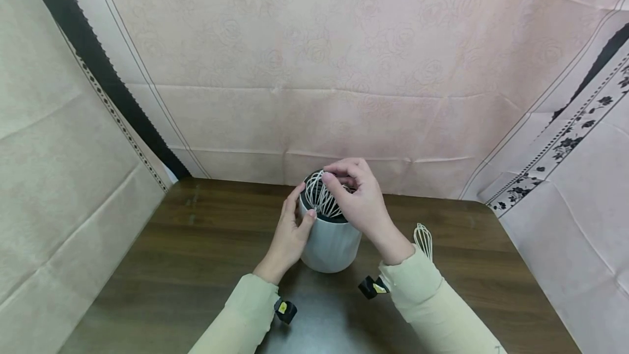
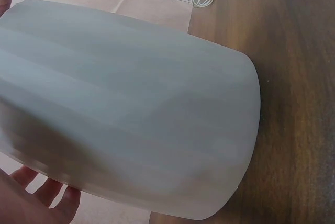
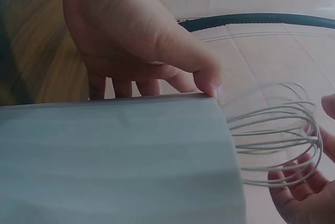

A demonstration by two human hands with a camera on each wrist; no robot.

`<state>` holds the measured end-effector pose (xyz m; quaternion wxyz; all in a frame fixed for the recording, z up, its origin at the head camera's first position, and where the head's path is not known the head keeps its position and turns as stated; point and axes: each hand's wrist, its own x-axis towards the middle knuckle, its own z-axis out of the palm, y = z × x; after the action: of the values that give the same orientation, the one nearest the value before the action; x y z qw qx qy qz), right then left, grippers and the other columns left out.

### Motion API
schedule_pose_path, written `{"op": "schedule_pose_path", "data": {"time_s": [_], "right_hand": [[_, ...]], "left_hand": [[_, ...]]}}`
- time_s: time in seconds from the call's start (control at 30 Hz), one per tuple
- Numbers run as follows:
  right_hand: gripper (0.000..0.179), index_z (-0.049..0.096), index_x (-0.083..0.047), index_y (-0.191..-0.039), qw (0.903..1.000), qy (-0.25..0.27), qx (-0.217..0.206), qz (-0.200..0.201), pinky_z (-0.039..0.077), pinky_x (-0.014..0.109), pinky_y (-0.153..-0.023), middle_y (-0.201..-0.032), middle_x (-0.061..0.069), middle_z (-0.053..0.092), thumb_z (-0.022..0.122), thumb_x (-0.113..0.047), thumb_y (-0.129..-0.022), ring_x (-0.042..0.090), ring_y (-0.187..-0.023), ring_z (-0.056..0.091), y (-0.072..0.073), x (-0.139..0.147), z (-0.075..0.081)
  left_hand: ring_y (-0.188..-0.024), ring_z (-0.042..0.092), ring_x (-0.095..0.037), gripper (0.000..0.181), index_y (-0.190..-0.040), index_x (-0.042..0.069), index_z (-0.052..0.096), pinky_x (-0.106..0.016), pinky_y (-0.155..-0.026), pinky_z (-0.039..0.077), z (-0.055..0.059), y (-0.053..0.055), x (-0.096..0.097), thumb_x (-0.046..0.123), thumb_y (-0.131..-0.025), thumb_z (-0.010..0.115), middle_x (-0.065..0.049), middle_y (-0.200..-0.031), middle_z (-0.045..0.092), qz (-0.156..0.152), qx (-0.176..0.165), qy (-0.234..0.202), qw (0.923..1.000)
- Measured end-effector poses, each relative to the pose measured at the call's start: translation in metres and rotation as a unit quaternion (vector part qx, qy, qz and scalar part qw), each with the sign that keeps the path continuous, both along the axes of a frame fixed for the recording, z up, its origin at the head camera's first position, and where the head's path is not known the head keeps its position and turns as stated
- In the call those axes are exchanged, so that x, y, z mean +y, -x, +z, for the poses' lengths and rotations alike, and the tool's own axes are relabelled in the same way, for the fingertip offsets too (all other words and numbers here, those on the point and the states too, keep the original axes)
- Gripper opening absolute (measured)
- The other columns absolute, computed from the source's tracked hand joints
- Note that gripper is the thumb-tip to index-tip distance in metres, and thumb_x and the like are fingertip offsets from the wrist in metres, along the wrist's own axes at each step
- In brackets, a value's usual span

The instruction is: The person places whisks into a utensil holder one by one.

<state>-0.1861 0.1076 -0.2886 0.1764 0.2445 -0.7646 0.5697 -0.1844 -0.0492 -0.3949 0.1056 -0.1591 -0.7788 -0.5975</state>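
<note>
A pale grey-white utensil pot (image 1: 330,247) with a dark inside stands upright on the table. My left hand (image 1: 290,236) grips it from the left, thumb up at the rim and fingers along the side, as the left wrist view shows on the pot wall (image 2: 131,103). From the pot's mouth a white wire whisk (image 1: 319,196) sticks up, head uppermost, its handle hidden inside. My right hand (image 1: 362,201) reaches over the rim, holding the whisk's wire head between thumb and fingers. In the right wrist view the wire loops (image 3: 277,145) reach those fingers (image 3: 298,192).
Beyond my right wrist another white whisk head (image 1: 423,240) shows, partly covered by the sleeve. The brown wooden table (image 1: 206,250) ends close behind the pot, against a hanging pale cloth (image 1: 314,119). Cloths hang at both sides too.
</note>
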Motion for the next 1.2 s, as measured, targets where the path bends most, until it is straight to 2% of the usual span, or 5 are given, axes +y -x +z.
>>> {"op": "schedule_pose_path", "data": {"time_s": [0.5, 0.77, 0.9, 1.07, 1.2], "right_hand": [[0.034, 0.056, 0.004, -0.123, 0.9979, -0.002, -0.032, -0.057, 0.047, 0.044, -0.095, -0.120, 0.020, 0.055, 0.063, -0.011, -0.093, 0.028, -0.107, 0.058, 0.000, 0.034, -0.012], [0.038, 0.052, 0.005, -0.126, 0.9951, -0.017, -0.041, -0.088, 0.049, 0.029, -0.089, -0.118, 0.018, 0.059, 0.065, -0.007, -0.092, 0.029, -0.105, 0.057, 0.001, 0.072, -0.038], [0.044, 0.050, 0.001, -0.130, 0.9909, -0.056, -0.057, -0.108, 0.050, 0.036, -0.089, -0.121, 0.016, 0.058, 0.066, -0.012, -0.091, 0.028, -0.105, 0.057, 0.000, 0.088, -0.052], [0.053, 0.046, -0.009, -0.137, 0.9834, -0.104, -0.074, -0.129, 0.048, 0.046, -0.091, -0.124, 0.009, 0.056, 0.068, -0.025, -0.091, 0.025, -0.108, 0.056, 0.010, 0.118, -0.085], [0.059, 0.045, -0.014, -0.138, 0.9742, -0.135, -0.093, -0.155, 0.049, 0.037, -0.090, -0.122, 0.005, 0.056, 0.069, -0.036, -0.089, 0.021, -0.107, 0.056, 0.014, 0.143, -0.110]], "left_hand": [[-0.139, 0.028, -0.032, 0.059, -0.153, 0.014, 0.021, -0.055, -0.109, 0.027, -0.001, 0.001, 0.000, 0.025, -0.102, 0.048, -0.008, -0.155, 0.022, 0.003, 0.008, 0.002, 1.0000], [-0.138, 0.028, -0.033, 0.059, -0.153, 0.013, 0.022, -0.057, -0.108, 0.027, -0.003, 0.001, 0.002, 0.024, -0.101, 0.048, -0.010, -0.155, 0.023, 0.005, 0.018, -0.001, 0.9998], [-0.138, 0.029, -0.033, 0.058, -0.153, 0.014, 0.022, -0.058, -0.108, 0.027, -0.004, 0.002, 0.001, 0.024, -0.101, 0.048, -0.010, -0.154, 0.023, 0.007, 0.018, -0.002, 0.9998], [-0.139, 0.028, -0.032, 0.059, -0.153, 0.014, 0.023, -0.059, -0.108, 0.027, -0.002, 0.002, 0.000, 0.024, -0.101, 0.048, -0.010, -0.154, 0.024, 0.005, 0.019, -0.003, 0.9998], [-0.139, 0.028, -0.031, 0.059, -0.153, 0.013, 0.023, -0.059, -0.108, 0.026, -0.001, 0.001, 0.000, 0.023, -0.101, 0.048, -0.010, -0.154, 0.024, 0.005, 0.018, -0.003, 0.9998]]}}
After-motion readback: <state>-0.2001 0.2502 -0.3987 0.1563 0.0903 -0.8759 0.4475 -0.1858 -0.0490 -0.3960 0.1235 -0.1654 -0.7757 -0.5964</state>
